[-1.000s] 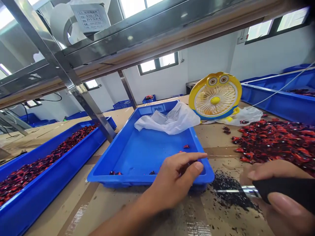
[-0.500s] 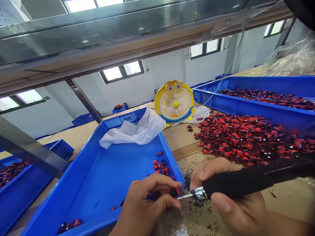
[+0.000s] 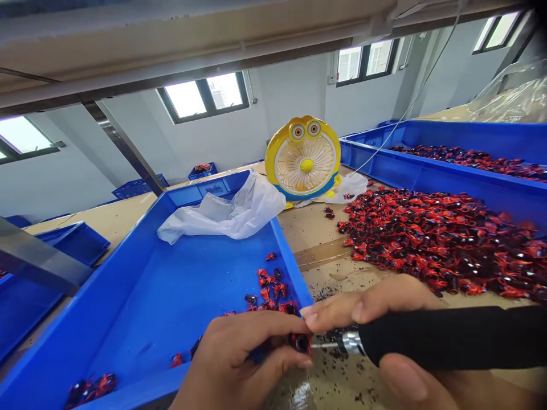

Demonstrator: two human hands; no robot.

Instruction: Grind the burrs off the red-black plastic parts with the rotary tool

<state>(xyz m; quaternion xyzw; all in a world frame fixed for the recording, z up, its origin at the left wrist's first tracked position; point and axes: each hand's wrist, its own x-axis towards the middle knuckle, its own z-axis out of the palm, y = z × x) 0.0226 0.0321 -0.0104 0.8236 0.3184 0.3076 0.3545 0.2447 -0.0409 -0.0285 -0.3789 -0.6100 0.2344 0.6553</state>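
Between thumb and fingers, my left hand (image 3: 243,356) pinches a small red and black plastic part (image 3: 300,342) just over the near right corner of a blue tray. My right hand (image 3: 397,319) is wrapped round a black electric screwdriver (image 3: 444,337) lying almost level. Its thin metal bit (image 3: 325,345) points left and meets the held part. The right index fingertip reaches forward to the left fingers, at the part's top. The bit's very tip is hidden at the part.
The blue tray (image 3: 137,336) holds several similar parts (image 3: 271,285) and a white plastic bag (image 3: 231,213). A large heap of red and black parts (image 3: 427,239) lies on the cardboard-covered table. Behind stand a yellow fan (image 3: 306,165) and another blue tray (image 3: 453,176). Black scraps (image 3: 342,376) litter the cardboard.
The screwdriver has swung closer to level. My right index finger has moved left to touch near the part, which my left hand has turned. The camera view has shifted slightly.
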